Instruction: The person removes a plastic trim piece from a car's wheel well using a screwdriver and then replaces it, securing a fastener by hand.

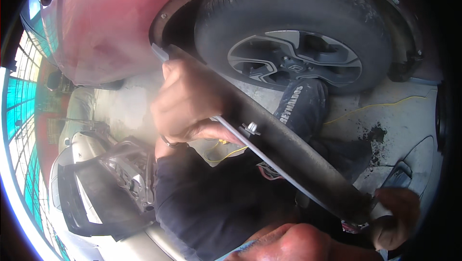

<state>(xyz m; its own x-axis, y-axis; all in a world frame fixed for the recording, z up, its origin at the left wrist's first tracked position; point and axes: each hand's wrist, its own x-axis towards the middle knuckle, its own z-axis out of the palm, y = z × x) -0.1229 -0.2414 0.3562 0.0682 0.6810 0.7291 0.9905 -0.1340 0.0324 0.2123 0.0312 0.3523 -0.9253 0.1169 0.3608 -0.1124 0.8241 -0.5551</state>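
Observation:
A long dark channel-shaped strip [293,150], with a pale edge and a small metal clip [251,128] on it, runs diagonally across the view. My left hand [185,100] is closed around its upper part, slightly blurred, with the thumb under the edge. At the lower right end, my right hand [392,215] has its fingers curled round the strip's end; that end is partly hidden and blurred. Just beyond the strip are a red car's wheel [293,66] and wheel arch [406,25], with the strip's upper end near the arch's left side.
My legs in dark trousers [308,107] lie below the wheel. A yellow cord [365,109], dark debris [373,136] and a dark object [397,174] lie on the pale floor. Removed car panels [82,193] are at the left, before a barred window [24,126].

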